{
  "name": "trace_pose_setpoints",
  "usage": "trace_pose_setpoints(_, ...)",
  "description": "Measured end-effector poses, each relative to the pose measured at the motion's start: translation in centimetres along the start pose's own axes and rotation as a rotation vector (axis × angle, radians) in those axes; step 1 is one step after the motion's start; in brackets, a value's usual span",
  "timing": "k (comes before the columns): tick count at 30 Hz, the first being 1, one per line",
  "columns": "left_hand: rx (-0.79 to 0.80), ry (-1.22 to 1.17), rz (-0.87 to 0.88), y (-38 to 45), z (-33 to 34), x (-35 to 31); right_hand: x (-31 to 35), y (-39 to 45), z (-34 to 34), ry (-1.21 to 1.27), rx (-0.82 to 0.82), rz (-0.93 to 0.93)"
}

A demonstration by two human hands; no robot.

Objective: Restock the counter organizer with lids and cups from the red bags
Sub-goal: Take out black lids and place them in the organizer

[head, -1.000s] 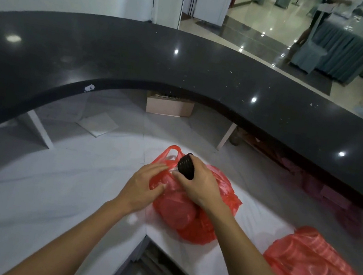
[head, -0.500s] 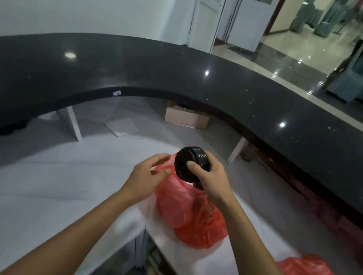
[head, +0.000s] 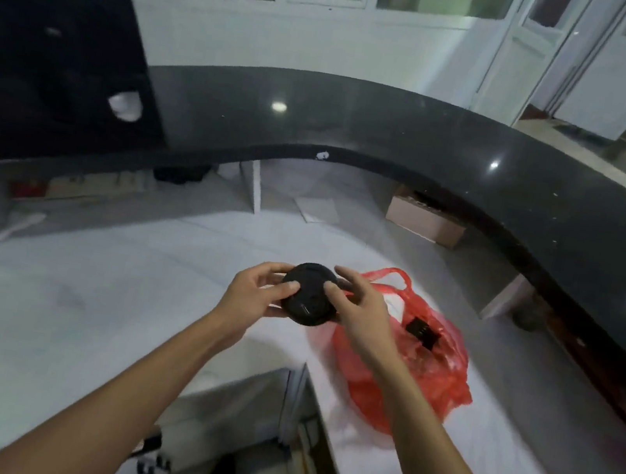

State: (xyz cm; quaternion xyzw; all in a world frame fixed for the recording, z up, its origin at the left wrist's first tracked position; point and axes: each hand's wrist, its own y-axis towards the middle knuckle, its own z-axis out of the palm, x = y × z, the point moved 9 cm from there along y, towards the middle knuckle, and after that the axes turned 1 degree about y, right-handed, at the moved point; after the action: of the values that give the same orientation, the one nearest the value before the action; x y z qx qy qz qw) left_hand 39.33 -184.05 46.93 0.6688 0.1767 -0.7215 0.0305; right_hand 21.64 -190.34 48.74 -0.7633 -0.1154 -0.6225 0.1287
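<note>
Bare white worktop spreads left of the red bag (head: 413, 359) — both arms outstretched, left hand (head: 255, 293) and right hand (head: 359, 309) pinching black lids (head: 308, 297) above it.

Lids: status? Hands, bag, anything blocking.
Left hand and right hand both grip the black lid stack, lifted above the white counter. Red bag open beside it. No organizer in view.

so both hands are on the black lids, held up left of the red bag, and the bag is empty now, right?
Not quite. The head view shows both hands, left and right, holding the black lids left of the red bag, but the bag isn't empty: a dark item shows in its open mouth.
</note>
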Motion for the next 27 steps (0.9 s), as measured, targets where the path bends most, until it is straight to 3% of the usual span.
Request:
trace_pose_setpoints(4, -0.15, -0.056, -0.098, -2.7, -5.3, 1.4, 2.5, -1.4, 6.2, -0.394, 0.144, -0.293)
trace_pose_setpoints(9, -0.233, -0.177, -0.144, -6.7, -12.1, 1.7, 4.5, -4.2, 15.4, -0.628, 0.434, -0.6)
trace_pose_setpoints(19, -0.343, -0.241, -0.091, -14.1, -28.3, 1.1, 8.5, -7.7, 32.0, -0.629, 0.609, -0.769)
trace_pose_setpoints(27, -0.361, -0.225, -0.027, -18.0, -40.5, -0.1, 12.6, -9.8, 44.1, -0.621, 0.629, -0.793)
